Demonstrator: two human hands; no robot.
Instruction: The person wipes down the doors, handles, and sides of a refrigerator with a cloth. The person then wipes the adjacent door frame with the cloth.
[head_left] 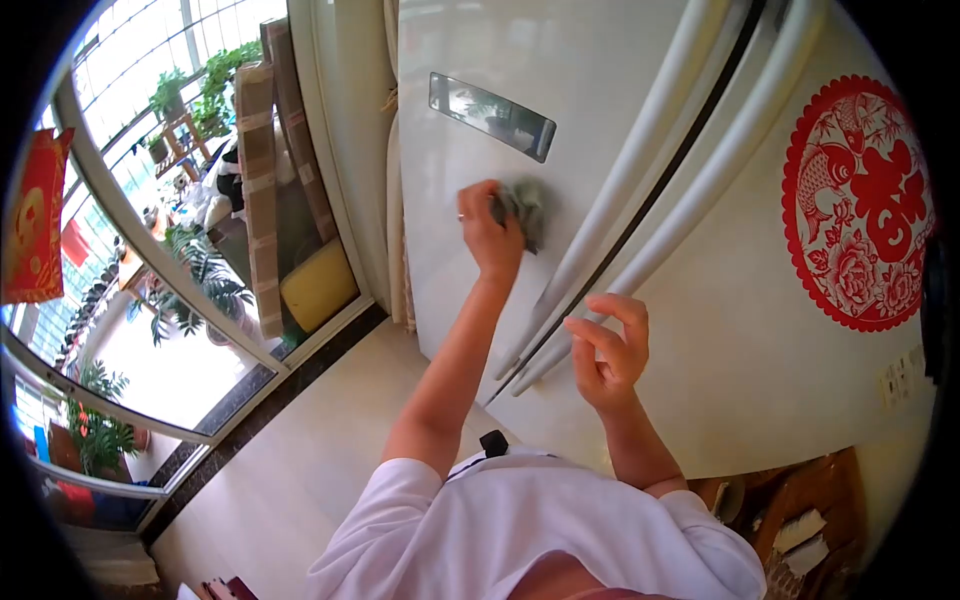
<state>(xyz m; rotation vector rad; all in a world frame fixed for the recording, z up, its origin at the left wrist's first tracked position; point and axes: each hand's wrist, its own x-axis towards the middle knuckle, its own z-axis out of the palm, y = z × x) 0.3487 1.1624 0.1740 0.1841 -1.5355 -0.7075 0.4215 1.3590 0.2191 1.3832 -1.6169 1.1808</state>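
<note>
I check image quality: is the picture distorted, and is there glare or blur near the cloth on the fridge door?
Head view: strong fisheye bending with black corners; the windows are overexposed; the cloth in the left hand looks slightly blurred; the refrigerator door is evenly lit, without harsh glare.

head view, tilted, close to fridge [600, 120]

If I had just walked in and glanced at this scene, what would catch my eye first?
Probably the big red paper-cut decoration with a fish and flowers, stuck on the right door of the pale refrigerator. Next, the person's left hand pressing a grey-green cloth against the left door, just below the dark display panel, while the right hand hovers empty near the long door handles. Far left, sunlit windows show potted plants.
</note>
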